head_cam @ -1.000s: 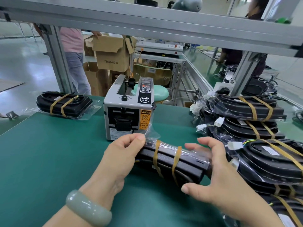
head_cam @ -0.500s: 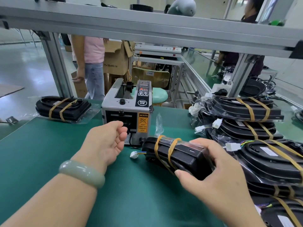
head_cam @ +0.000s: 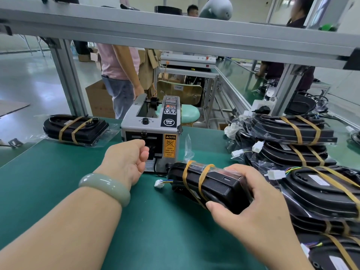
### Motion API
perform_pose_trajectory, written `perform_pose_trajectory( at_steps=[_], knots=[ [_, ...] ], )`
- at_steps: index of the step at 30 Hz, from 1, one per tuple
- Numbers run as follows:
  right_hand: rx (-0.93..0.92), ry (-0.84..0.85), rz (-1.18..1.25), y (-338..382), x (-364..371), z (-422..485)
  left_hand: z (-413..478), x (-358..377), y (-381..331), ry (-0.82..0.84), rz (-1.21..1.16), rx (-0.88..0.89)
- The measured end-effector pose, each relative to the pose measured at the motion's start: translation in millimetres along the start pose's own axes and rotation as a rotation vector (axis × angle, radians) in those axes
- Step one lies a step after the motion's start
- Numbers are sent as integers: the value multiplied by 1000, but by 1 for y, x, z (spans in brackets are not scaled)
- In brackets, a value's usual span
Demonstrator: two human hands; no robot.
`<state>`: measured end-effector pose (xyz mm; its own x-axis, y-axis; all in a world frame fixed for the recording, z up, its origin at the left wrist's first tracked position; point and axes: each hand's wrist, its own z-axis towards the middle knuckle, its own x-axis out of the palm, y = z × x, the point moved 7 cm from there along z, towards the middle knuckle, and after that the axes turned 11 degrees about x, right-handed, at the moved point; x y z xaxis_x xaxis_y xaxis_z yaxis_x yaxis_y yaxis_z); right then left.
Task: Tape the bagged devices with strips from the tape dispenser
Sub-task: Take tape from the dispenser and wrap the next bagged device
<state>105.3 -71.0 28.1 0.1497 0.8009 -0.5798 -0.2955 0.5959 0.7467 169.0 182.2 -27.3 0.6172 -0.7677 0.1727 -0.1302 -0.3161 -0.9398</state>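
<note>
A black bagged device (head_cam: 214,184) with two tan tape strips round its left part lies tilted over the green mat (head_cam: 58,172). My right hand (head_cam: 253,207) grips its right end. A white connector (head_cam: 158,183) on coloured wires sticks out at its left end. The grey tape dispenser (head_cam: 152,127) stands just behind. My left hand (head_cam: 124,160) hovers at the dispenser's front outlet, fingers loosely curled, and I see no tape in them.
One taped device (head_cam: 76,127) lies at the mat's far left. A pile of several taped devices (head_cam: 292,133) fills the right side. Aluminium frame posts (head_cam: 66,75) and a crossbar stand behind. A person in a pink shirt (head_cam: 118,63) stands past the table.
My left hand let go of the device and moved up to the dispenser's outlet. My right hand closed round the device's right end and holds it alone.
</note>
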Motion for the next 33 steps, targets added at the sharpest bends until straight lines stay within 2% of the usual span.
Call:
perform_pose_trajectory(
  at_steps=[9,14,16,19,23,28,33],
  knots=[
    [7,-8,-7,-1,1,-1,12,-4,-1,-185,29,87],
    [16,6,4,-2,2,-1,10,-4,0,-162,25,89],
    [18,13,12,-2,2,-1,-3,-3,1,-97,4,71],
    [19,19,20,-2,3,-1,-36,3,0,102,-41,61],
    [15,44,3,-1,8,-2,-87,6,-3,312,-58,128],
    [-7,89,-16,3,18,-4,-130,12,-2,458,8,276],
    [-33,65,-31,6,20,-6,-138,21,13,508,64,272]
  ],
)
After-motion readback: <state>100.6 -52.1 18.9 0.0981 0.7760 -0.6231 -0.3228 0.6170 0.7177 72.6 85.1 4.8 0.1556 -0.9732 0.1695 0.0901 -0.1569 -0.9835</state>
